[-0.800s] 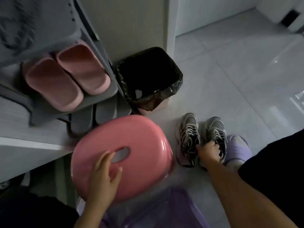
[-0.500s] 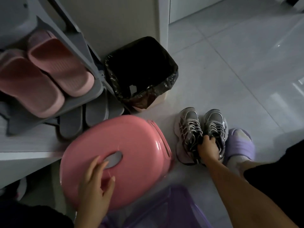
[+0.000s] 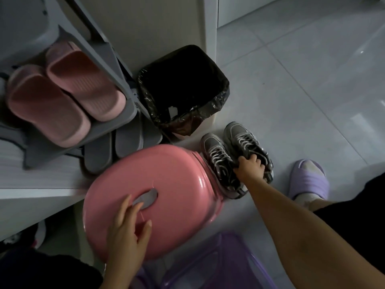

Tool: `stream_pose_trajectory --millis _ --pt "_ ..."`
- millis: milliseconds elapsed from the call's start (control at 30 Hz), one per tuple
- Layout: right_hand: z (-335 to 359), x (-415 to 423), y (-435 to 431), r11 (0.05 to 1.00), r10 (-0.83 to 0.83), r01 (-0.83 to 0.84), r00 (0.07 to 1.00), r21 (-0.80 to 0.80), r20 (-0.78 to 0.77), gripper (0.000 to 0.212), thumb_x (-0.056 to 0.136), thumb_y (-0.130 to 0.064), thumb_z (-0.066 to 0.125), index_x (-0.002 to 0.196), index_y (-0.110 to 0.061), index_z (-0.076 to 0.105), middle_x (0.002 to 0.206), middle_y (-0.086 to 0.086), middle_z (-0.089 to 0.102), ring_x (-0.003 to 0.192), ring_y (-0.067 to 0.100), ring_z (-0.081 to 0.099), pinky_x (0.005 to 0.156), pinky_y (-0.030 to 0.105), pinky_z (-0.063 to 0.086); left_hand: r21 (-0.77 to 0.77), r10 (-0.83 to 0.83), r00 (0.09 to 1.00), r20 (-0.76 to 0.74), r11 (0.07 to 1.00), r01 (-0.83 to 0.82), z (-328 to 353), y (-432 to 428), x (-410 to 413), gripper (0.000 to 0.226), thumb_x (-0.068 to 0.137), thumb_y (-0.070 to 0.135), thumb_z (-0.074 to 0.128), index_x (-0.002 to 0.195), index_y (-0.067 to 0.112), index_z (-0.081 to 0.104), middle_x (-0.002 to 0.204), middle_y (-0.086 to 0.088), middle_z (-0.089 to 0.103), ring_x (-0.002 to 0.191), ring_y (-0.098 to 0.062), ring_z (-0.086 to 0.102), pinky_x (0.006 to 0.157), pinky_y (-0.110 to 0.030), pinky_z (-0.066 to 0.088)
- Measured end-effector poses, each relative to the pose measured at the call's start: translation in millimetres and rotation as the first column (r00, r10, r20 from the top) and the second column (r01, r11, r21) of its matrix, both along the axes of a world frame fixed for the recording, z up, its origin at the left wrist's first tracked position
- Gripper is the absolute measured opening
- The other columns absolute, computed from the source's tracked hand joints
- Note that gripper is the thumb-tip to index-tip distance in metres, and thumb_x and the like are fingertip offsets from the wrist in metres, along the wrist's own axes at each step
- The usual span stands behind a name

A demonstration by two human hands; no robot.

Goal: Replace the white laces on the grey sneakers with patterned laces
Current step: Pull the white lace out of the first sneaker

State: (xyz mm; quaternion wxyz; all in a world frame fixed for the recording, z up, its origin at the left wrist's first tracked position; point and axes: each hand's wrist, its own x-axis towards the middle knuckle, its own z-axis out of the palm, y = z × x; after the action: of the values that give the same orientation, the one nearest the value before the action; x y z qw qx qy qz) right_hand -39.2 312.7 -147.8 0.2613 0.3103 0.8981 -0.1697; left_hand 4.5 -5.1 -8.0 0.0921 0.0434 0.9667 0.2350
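Open tiled floor (image 3: 302, 84) fills the upper right of the frame. The grey sneakers (image 3: 237, 134) stand side by side at centre. The pink stool (image 3: 177, 180) is just left of them, the black-lined bin (image 3: 183, 90) above, and a purple slipper (image 3: 308, 180) to the right. The sneakers carry white laces (image 3: 218, 157). The right hand (image 3: 250, 166) grips the sneakers at their openings. The left hand (image 3: 127, 226) rests on the stool, fingers extended.

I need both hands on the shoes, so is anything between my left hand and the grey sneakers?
Yes, the pink stool: your left hand rests on its seat, and the stool sits between that hand and the grey sneakers, close beside the nearer one. Your right hand grips the pair.
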Motion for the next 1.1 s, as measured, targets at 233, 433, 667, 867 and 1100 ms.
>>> stream_pose_trajectory --millis 233,433,667,867,1100 --pt "45 -1 -9 0.985 -0.172 0.167 0.941 -0.043 -0.292 0.024 0.089 -0.008 0.04 0.109 -0.004 0.053 0.128 0.021 0.04 0.116 0.04 0.039 0.095 0.048 0.036 0.243 0.164 0.978 0.126 0.951 -0.191 9 0 -9 0.043 0.082 0.001 0.065 0.122 0.008 0.053 0.13 -0.009 0.053 0.121 -0.019 0.047 0.102 -0.024 0.031" --pt "143 6 -10 0.97 -0.238 0.169 0.793 -0.173 -0.561 0.018 0.091 -0.007 0.042 0.104 0.002 0.051 0.113 0.024 0.054 0.1 0.042 0.052 0.075 0.04 0.039 0.434 0.217 0.942 0.258 0.845 -0.313 28 6 -5 0.034 0.087 0.015 0.063 0.114 0.028 0.048 0.114 0.007 0.056 0.102 -0.008 0.056 0.091 -0.024 0.039" --pt "240 34 -66 0.914 -0.339 0.05 0.639 -0.402 -0.691 0.004 0.088 -0.01 0.056 0.085 -0.011 0.052 0.081 0.005 0.06 0.069 0.019 0.053 0.056 0.021 0.035 0.552 0.096 0.947 0.306 0.793 -0.259 67 30 4 0.025 0.089 0.018 0.059 0.112 0.025 0.054 0.112 0.013 0.062 0.09 0.019 0.054 0.079 0.001 0.04" --pt "230 55 -167 0.836 -0.267 -0.17 0.705 -0.522 -0.657 0.015 0.086 -0.003 0.057 0.079 -0.013 0.048 0.079 -0.005 0.046 0.068 0.001 0.046 0.058 0.012 0.036 0.603 0.131 0.945 0.299 0.741 -0.294 93 22 1 0.052 0.081 0.039 0.067 0.128 0.024 0.049 0.118 0.009 0.06 0.111 -0.002 0.056 0.094 -0.021 0.046" --pt "208 61 -179 0.762 -0.245 -0.256 0.736 -0.595 -0.631 0.032 0.076 0.009 0.055 0.075 -0.022 0.054 0.087 -0.002 0.058 0.08 0.007 0.057 0.073 0.018 0.045 0.465 0.236 0.944 0.229 0.826 -0.319 85 3 18 0.051 0.09 0.003 0.05 0.139 0.012 0.037 0.128 0.003 0.047 0.123 -0.013 0.045 0.096 -0.017 0.034"
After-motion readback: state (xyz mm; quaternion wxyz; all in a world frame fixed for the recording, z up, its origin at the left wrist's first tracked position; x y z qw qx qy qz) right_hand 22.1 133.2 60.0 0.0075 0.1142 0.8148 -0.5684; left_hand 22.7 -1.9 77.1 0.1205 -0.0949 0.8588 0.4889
